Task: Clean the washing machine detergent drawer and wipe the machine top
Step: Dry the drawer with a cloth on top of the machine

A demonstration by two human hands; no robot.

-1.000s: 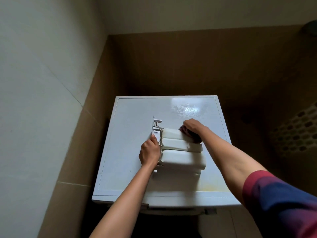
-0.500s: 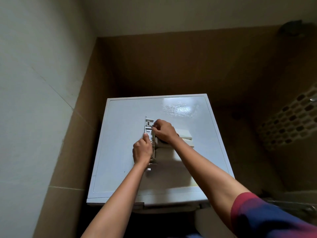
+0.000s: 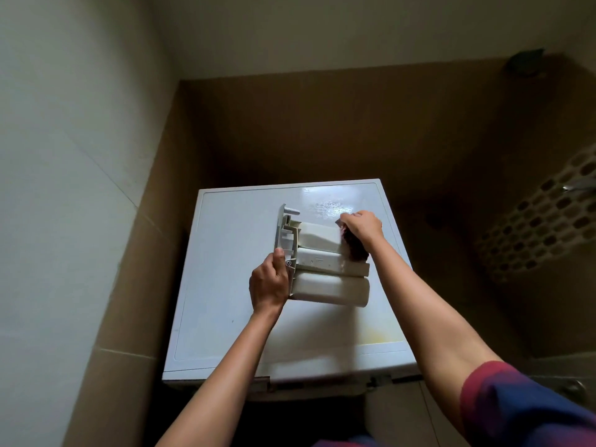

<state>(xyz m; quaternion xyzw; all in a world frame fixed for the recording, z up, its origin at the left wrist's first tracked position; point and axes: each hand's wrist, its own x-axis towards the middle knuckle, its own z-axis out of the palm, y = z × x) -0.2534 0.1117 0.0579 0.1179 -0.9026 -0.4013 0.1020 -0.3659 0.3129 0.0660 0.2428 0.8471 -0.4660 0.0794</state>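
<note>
- Resting the detergent drawer (image 3: 325, 262) on the machine top (image 3: 225, 285), near its middle, apparently underside up.
- Gripping its front-panel end with the left hand (image 3: 269, 285), curling fingers round the edge.
- Pinching a dark cloth (image 3: 354, 246) in the right hand (image 3: 362, 225), rubbing the far compartment's end.
- Judging it light, stiff, hollow plastic, likely slick when wet; bracing at the sturdy front panel, sparing the thin tabs.

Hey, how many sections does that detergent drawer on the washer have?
3, side by side on the drawer: the far one, where the right hand holds a dark cloth; the middle one; the near one, beside the left hand. The cloth may hide part.
</note>
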